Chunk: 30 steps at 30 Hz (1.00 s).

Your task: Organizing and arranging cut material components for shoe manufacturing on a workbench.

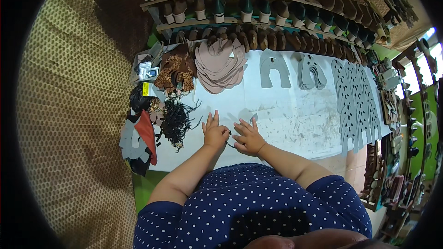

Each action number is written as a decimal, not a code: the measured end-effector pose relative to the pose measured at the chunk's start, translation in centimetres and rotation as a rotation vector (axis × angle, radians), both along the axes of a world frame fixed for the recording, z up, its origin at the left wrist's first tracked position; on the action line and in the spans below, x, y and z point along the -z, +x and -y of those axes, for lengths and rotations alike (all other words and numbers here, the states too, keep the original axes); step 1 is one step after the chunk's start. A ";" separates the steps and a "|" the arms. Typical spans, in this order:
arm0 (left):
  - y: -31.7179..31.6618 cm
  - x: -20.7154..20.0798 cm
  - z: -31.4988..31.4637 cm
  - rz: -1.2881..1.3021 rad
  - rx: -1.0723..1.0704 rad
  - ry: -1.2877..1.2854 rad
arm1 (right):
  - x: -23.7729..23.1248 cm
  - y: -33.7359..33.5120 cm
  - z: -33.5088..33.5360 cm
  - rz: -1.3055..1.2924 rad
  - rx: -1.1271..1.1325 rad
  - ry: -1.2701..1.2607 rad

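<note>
Just in front of my body, above the white table (286,138), my left hand (216,133) pinches a thin black strap (229,145) between thumb and forefinger, its other fingers raised. My right hand (250,139) closes thumb and forefinger on the strap's other end, the remaining fingers spread. The short strap curves between the two hands. Past my right fingers a small grey pointed piece (254,118) shows; I cannot tell what it is. Left of my left hand lies a tangled heap of black straps (175,122).
Stacked pink pieces (221,67), leopard-print pieces (177,74) and grey cut shoe uppers (274,69) lie along the far side. Perforated grey pieces (355,101) cover the right end. Red and grey scraps (146,133) sit at left. Shelves of shoes (247,11) rise behind.
</note>
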<state>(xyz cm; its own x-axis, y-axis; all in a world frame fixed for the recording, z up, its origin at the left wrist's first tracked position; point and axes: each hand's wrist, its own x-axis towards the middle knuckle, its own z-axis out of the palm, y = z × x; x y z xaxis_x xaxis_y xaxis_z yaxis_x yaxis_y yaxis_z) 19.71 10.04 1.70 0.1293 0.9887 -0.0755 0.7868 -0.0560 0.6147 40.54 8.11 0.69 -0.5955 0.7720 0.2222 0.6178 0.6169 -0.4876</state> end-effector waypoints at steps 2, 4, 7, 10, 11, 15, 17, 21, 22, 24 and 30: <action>-0.1 0.1 0.0 0.003 -0.006 0.003 | -0.1 0.0 0.0 -0.002 0.003 -0.011; -0.1 -0.1 0.2 -0.029 0.003 -0.026 | -0.2 0.0 0.0 0.007 0.001 -0.011; -1.5 1.0 0.3 0.027 0.102 0.038 | -0.1 0.0 0.0 0.000 0.001 0.001; -2.4 -0.1 1.3 -0.094 0.315 0.038 | 0.2 0.2 0.0 -0.013 0.008 0.005; -2.1 -0.9 1.6 -0.095 0.317 0.038 | 0.3 0.3 0.0 -0.013 0.007 -0.001; -1.5 -1.0 2.3 -0.025 0.281 0.075 | 1.2 0.4 -0.2 0.026 0.011 -0.003; -1.6 0.1 2.4 0.007 0.207 0.106 | 1.3 0.3 -0.2 -0.086 0.082 -0.008; -0.7 -1.0 1.5 0.001 -0.101 -0.044 | 3.5 0.7 -0.5 -0.143 0.232 0.066; -0.6 -1.2 1.5 -0.046 -0.179 -0.130 | 3.6 0.7 -0.5 -0.138 0.238 0.057; -0.6 -1.5 1.7 -0.078 -0.183 -0.148 | 3.3 0.6 -0.6 -0.132 0.244 0.048; -0.5 -1.3 2.4 -0.263 -0.038 -0.051 | 2.0 0.5 -0.4 -0.038 0.235 -0.023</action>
<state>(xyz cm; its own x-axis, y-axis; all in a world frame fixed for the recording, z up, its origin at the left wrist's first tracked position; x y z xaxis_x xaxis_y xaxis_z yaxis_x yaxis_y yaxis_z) 19.25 7.67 2.99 0.0615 0.9865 -0.1516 0.9209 0.0024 0.3898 41.02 8.55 -1.35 -0.3905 0.8934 0.2221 0.7240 0.4471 -0.5253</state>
